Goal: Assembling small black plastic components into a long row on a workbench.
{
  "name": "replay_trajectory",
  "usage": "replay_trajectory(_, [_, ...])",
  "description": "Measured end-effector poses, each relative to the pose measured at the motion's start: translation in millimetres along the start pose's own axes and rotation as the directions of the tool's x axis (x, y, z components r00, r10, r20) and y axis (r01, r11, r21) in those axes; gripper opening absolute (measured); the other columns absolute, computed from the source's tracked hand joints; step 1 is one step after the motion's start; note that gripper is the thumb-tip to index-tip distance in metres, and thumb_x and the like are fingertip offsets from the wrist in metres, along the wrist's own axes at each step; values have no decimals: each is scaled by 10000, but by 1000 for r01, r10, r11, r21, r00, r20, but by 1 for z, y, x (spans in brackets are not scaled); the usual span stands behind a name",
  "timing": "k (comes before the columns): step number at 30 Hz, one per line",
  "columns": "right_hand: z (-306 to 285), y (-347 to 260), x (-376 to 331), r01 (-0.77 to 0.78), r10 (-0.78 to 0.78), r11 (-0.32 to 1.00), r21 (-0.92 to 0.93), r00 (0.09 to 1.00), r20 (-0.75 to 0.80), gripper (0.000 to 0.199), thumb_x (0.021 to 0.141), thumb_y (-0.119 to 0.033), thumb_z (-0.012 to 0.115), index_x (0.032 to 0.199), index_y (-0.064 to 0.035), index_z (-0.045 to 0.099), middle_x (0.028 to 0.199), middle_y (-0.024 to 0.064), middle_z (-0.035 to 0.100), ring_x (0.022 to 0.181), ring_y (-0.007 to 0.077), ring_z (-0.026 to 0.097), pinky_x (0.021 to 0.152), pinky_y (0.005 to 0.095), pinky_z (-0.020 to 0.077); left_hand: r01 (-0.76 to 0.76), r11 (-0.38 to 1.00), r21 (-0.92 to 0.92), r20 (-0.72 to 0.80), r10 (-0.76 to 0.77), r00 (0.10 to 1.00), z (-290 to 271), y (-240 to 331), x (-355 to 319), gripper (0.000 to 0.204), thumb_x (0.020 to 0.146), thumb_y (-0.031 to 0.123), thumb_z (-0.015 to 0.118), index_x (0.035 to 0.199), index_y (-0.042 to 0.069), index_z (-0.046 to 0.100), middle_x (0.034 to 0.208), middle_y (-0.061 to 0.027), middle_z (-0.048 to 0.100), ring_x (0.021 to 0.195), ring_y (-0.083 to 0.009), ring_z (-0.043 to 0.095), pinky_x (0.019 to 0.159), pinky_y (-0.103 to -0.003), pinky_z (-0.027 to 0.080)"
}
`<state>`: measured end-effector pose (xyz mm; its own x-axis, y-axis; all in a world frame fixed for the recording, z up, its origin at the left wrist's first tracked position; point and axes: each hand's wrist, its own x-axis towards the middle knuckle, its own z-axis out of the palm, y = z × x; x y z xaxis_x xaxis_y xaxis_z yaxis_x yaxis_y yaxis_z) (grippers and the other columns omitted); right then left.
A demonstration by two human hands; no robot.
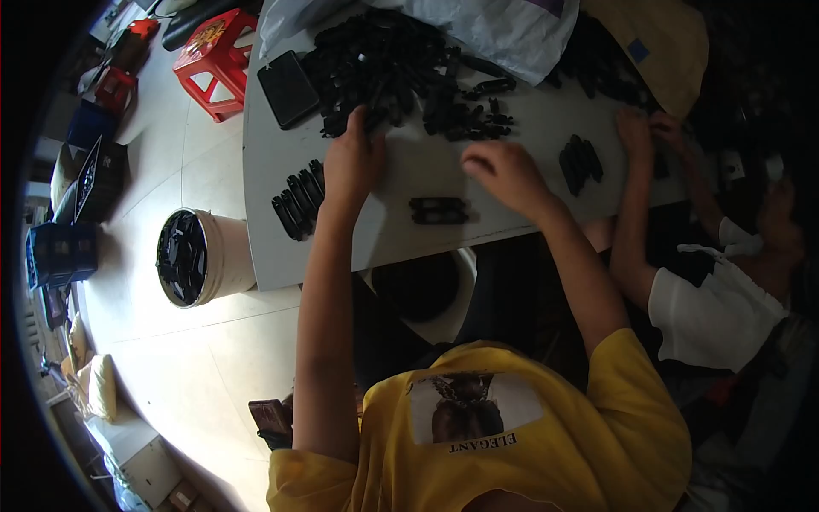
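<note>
**Hands at the heap of black parts**

Left hand (351, 162) reaches forward, fingertips buried in the near edge of the loose heap of black plastic parts (392, 64); fingers curl narrowly, and whether they have pinched a piece cannot be told. Right hand (503, 171) hovers knuckles-up over bare table (273, 247), fingers folded under; what it holds, if anything, is hidden.

Handling judgement: best to lift one part cleanly off the heap's edge instead of dragging several, then bring it back toward the sorted groups with the same orientation as its neighbours.

Count, relative to the fingers:
- One heap, just beyond the left fingertips; pieces too tangled to number.
- One row of parts (299, 200) to the left of the left wrist, roughly five or six side by side.
- One small pair (438, 210) below and between both hands.
- One cluster (580, 162) right of the right hand, about four.
- One dark phone (288, 88) left of the heap.
- One white bucket (205, 256) of black parts on the floor; one red stool (217, 60) beyond it.
- A co-worker's hand (636, 132) at the far right edge.
</note>
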<state>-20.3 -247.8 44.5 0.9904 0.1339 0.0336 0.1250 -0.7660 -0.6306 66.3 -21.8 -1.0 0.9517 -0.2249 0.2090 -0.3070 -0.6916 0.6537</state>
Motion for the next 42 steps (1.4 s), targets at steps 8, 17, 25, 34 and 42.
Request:
replay_trajectory(8, [6, 45, -4, -21, -53, 966, -258, 959, -278, 118, 828, -33, 623, 946, -34, 632, 942, 80, 597, 796, 248, 619, 698, 347, 507, 76, 945, 318, 6, -82, 997, -10, 21, -33, 237, 851, 185, 606, 1055, 114, 511, 892, -140, 619, 805, -355, 620, 649, -438, 487])
replay_trajectory(17, [1, 41, -8, -1, -11, 998, -55, 973, -230, 90, 805, -34, 667, 885, 2, 647, 836, 86, 603, 725, 204, 616, 644, 312, 493, -235, 960, -150, 84, 249, 965, 9, 26, -42, 356, 739, 51, 678, 1074, 92, 564, 958, -104, 598, 926, -314, 568, 786, -383, 469])
replay_trajectory(25, [16, 19, 9, 175, -182, 983, -52, 966, -185, 87, 790, -66, 692, 838, -4, 654, 800, 83, 627, 659, 194, 623, 595, 296, 490, -287, 943, -168, 86, 304, 949, 15, 21, -39, 252, 699, 84, 715, 943, 77, 651, 929, -71, 619, 901, -295, 566, 795, -368, 464])
replay_trajectory(34, [19, -11, 24, 249, -261, 945, -212, 965, -29, 66, 769, -117, 686, 795, -60, 665, 799, 55, 627, 733, 251, 625, 653, 356, 496, -289, 942, -171, 73, 305, 950, 15, 23, -37, 263, 673, 73, 727, 928, 81, 663, 933, -54, 634, 893, -283, 574, 795, -362, 469])
replay_trajectory(42, [20, -32, 44, 140, -62, 902, -408, 978, 199, 50, 760, -97, 674, 786, -54, 669, 809, 110, 658, 779, 300, 648, 692, 390, 520, -277, 944, -181, 75, 294, 953, 15, 23, -40, 253, 661, 60, 728, 906, 78, 668, 923, -50, 637, 899, -278, 572, 793, -359, 469])
